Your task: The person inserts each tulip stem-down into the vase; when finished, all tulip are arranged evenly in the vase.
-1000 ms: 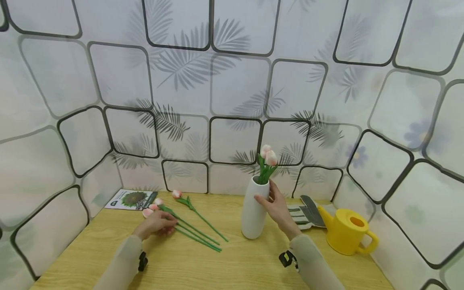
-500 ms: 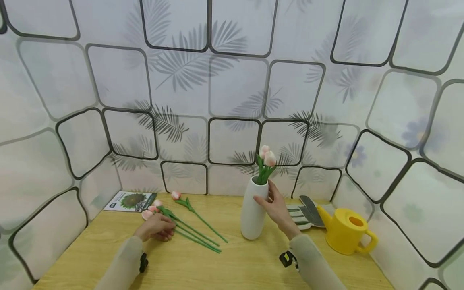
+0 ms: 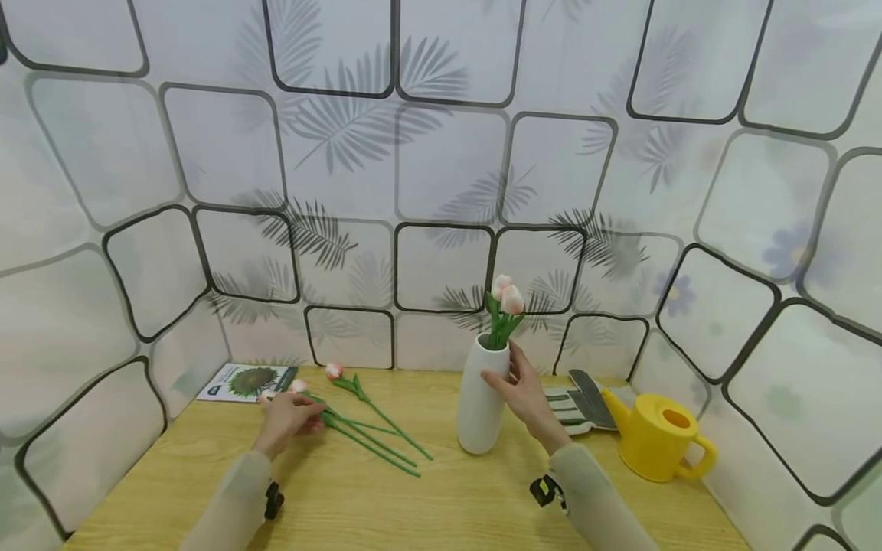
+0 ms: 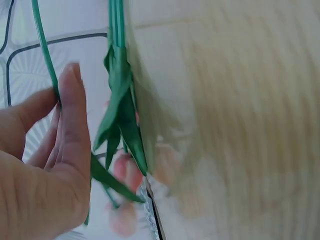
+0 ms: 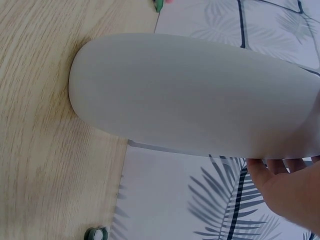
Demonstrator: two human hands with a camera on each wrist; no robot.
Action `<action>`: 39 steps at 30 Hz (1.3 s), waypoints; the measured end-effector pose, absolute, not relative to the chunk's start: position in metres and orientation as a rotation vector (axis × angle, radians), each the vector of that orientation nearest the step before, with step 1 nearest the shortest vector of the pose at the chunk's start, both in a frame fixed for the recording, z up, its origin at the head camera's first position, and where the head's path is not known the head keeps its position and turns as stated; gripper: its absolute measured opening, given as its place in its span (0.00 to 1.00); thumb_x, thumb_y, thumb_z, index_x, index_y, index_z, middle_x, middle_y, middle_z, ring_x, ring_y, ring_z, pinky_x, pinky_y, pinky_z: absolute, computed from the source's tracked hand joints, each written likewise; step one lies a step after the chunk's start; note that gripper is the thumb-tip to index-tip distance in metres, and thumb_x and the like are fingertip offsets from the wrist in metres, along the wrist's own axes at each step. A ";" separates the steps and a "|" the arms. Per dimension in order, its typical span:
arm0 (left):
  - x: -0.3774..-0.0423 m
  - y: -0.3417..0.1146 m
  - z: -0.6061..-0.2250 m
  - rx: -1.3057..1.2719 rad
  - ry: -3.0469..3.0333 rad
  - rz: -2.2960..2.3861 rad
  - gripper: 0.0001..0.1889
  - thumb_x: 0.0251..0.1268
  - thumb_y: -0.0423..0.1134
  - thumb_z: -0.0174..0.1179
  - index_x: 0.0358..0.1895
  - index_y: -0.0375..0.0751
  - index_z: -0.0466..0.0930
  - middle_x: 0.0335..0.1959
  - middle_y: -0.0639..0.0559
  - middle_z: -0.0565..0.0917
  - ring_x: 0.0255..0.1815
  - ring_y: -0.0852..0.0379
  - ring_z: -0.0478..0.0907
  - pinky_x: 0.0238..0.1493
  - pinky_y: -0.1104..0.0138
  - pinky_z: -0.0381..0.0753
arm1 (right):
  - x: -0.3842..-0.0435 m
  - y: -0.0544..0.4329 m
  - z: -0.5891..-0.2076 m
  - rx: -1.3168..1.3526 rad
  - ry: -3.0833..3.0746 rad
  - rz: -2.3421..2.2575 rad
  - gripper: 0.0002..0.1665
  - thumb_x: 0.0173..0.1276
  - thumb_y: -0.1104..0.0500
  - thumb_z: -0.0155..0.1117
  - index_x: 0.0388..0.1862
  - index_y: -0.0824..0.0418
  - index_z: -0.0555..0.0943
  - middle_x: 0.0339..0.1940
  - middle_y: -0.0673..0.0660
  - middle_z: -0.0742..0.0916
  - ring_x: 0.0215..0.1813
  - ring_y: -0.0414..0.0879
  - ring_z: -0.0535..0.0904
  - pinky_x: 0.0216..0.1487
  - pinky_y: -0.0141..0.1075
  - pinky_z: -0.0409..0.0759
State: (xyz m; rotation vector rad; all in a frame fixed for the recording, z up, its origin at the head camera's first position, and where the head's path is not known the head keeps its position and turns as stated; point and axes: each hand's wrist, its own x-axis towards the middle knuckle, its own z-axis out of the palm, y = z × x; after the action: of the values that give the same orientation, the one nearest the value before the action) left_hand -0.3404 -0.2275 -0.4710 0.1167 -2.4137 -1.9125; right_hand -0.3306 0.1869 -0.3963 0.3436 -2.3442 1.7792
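My left hand (image 3: 289, 421) is at the left of the table, over the lying artificial tulips. In the left wrist view its thumb and fingers pinch the thin green stem of one tulip (image 4: 45, 50), lifted apart from the others. Beside it lie more pink tulips with green leaves (image 4: 120, 85), their stems side by side. A separate tulip (image 3: 358, 389) lies a little farther back. My right hand (image 3: 529, 398) grips the upper part of a white vase (image 3: 478, 405) from the right. The vase stands upright on the table, with pale pink tulips (image 3: 511, 300) in its mouth.
A card with a sunflower picture (image 3: 249, 381) lies at the back left. Right of the vase are striped gloves (image 3: 563, 409) with a dark grey blade (image 3: 591, 398) on them. A yellow watering can (image 3: 658, 440) stands at the far right. Patterned walls enclose the wooden table (image 3: 413, 513).
My left hand has risen slightly and taken up one tulip; its stem has shifted away from the others. The right hand keeps holding the vase in the same place.
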 end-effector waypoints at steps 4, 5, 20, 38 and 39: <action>-0.342 -0.224 -0.466 0.156 -2.255 -1.944 0.13 0.65 0.28 0.62 0.46 0.18 0.78 0.25 0.42 0.86 0.22 0.57 0.85 0.31 0.64 0.87 | -0.324 0.184 -0.390 0.348 -2.362 1.785 0.49 0.69 0.54 0.66 0.80 0.54 0.50 0.76 0.64 0.66 0.75 0.63 0.63 0.72 0.59 0.63; -0.342 -0.224 -0.465 0.160 -2.221 -1.949 0.12 0.64 0.27 0.62 0.46 0.18 0.77 0.26 0.44 0.86 0.23 0.58 0.85 0.32 0.65 0.88 | -0.321 0.183 -0.386 0.347 -2.368 1.784 0.49 0.70 0.55 0.66 0.81 0.55 0.49 0.76 0.64 0.65 0.75 0.63 0.62 0.72 0.59 0.63; -0.349 -0.198 -0.454 0.204 -1.935 -1.812 0.17 0.65 0.32 0.63 0.56 0.32 0.78 0.46 0.33 0.80 0.28 0.67 0.84 0.37 0.71 0.86 | -0.299 0.176 -0.367 0.329 -2.373 1.816 0.46 0.71 0.58 0.64 0.80 0.58 0.50 0.76 0.65 0.65 0.75 0.64 0.62 0.73 0.58 0.62; -0.360 -0.162 -0.411 0.060 -1.661 -1.800 0.20 0.61 0.31 0.67 0.57 0.36 0.79 0.44 0.37 0.83 0.29 0.72 0.82 0.34 0.77 0.83 | -0.302 0.179 -0.369 0.320 -2.384 1.808 0.48 0.71 0.57 0.64 0.80 0.58 0.48 0.77 0.65 0.64 0.76 0.63 0.61 0.74 0.58 0.62; -0.360 -0.160 -0.408 0.040 -1.644 -1.801 0.20 0.61 0.30 0.66 0.57 0.36 0.79 0.43 0.36 0.83 0.29 0.71 0.83 0.35 0.77 0.83 | -0.302 0.179 -0.369 0.323 -2.381 1.809 0.48 0.71 0.57 0.64 0.80 0.58 0.49 0.77 0.65 0.64 0.76 0.63 0.61 0.74 0.57 0.62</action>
State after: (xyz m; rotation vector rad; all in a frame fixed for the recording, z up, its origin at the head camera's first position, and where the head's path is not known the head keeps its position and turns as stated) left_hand -0.3599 -0.1602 -0.4078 0.0405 -1.6437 -1.8006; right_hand -0.3025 0.1787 -0.3693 0.3227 -2.3814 1.8086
